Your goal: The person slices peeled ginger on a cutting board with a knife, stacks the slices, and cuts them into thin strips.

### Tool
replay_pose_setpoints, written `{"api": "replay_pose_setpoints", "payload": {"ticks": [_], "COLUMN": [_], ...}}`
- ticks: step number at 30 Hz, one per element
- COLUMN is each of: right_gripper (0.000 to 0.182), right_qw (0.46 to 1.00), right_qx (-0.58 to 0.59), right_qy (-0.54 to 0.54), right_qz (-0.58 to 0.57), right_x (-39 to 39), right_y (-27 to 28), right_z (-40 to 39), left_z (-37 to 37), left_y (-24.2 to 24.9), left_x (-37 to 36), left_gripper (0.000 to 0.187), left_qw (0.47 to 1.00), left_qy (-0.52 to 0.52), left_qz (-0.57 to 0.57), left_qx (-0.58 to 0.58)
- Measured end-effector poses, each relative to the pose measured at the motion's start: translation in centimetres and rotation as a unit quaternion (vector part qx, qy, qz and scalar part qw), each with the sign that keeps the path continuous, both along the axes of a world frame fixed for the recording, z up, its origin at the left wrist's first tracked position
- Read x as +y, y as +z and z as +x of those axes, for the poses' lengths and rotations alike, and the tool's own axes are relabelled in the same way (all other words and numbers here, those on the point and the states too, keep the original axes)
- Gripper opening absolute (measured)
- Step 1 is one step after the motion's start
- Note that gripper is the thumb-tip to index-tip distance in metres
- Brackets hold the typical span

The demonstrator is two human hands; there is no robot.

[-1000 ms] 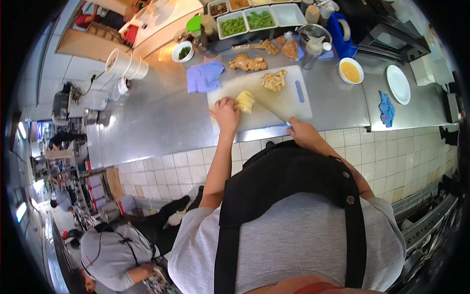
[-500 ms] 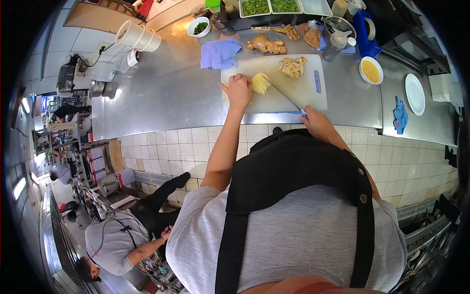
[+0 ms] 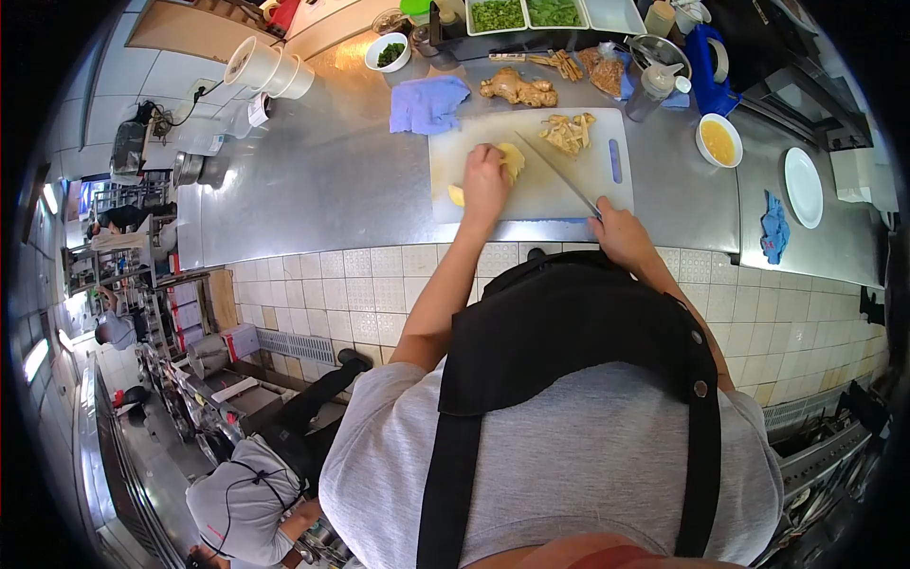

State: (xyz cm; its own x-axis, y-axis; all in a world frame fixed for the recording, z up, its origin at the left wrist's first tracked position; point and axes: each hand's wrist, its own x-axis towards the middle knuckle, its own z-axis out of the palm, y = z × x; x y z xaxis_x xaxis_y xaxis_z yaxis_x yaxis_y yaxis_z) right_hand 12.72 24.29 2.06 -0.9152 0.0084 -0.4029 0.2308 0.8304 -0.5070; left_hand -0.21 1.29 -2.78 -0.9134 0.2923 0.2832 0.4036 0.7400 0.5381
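My left hand (image 3: 486,185) is closed over the sliced peeled ginger (image 3: 513,163) on the white cutting board (image 3: 559,194), its fingers curled against the slices. A small yellow piece of ginger (image 3: 456,195) lies left of that hand. My right hand (image 3: 621,235) grips a knife (image 3: 561,177) by its handle at the board's near edge. The blade points up and left, its tip a little right of the slices. Light brown ginger trimmings (image 3: 569,133) form a pile at the board's upper right. Above the board rests an unpeeled ginger root (image 3: 518,87).
A purple cloth (image 3: 428,104) lies left of the board. To the right stand a squeeze bottle (image 3: 652,92), a bowl of yellow liquid (image 3: 718,141) and a white plate (image 3: 804,188). Trays of chopped greens (image 3: 498,14) line the back. A co-worker (image 3: 251,488) is at lower left.
My left hand has moved right, onto the ginger slices, uncovering a small piece at the left. The knife tip has shifted slightly up and away from the slices. The co-worker has moved lower in view.
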Motion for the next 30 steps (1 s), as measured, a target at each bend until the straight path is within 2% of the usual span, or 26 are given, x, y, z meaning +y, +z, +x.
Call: {"api": "replay_pose_setpoints", "payload": {"ticks": [1,4,5,8,11,17,22,25,30], "right_gripper": [0.027,0.027,0.026,0.026,0.025,0.024,0.024,0.026,0.024], "right_qw": [1.000,0.999,0.999,0.998,0.997,0.997,0.997,0.994,0.996], "right_qx": [0.003,0.016,0.016,0.017,0.024,0.014,0.026,0.013,0.032], "right_qy": [-0.004,0.029,0.036,0.057,0.063,0.061,0.055,0.092,0.071], "right_qz": [0.009,0.030,0.032,0.036,0.030,0.048,0.054,0.059,0.036], "right_x": [0.0,0.1,0.1,-0.1,0.2,-0.1,0.2,0.1,0.5], "right_y": [0.1,0.5,0.7,0.8,0.8,1.5,0.9,0.9,0.5], "right_z": [-0.3,-1.1,-1.3,-1.7,-1.9,-2.0,-2.3,-2.3,-2.6], "left_z": [0.7,2.8,3.3,3.8,2.8,1.8,1.6,1.6,1.6], "left_y": [-0.3,-1.2,-1.5,-2.2,-2.6,-2.8,-3.4,-3.6,-3.4], "left_x": [0.8,3.6,3.9,3.9,2.7,2.6,2.6,2.6,2.7], "left_gripper": [0.018,0.022,0.032,0.041,0.048,0.040,0.035,0.034,0.033], "left_qw": [0.999,0.993,0.994,0.992,0.991,0.995,0.994,0.993,0.992], "left_qy": [-0.015,0.007,-0.007,0.025,0.063,0.071,0.073,0.071,0.068], "left_qz": [0.044,0.073,0.075,0.058,0.074,0.034,0.027,0.030,0.019], "left_qx": [-0.011,0.091,0.074,0.108,0.094,0.064,0.076,0.088,0.101]}}
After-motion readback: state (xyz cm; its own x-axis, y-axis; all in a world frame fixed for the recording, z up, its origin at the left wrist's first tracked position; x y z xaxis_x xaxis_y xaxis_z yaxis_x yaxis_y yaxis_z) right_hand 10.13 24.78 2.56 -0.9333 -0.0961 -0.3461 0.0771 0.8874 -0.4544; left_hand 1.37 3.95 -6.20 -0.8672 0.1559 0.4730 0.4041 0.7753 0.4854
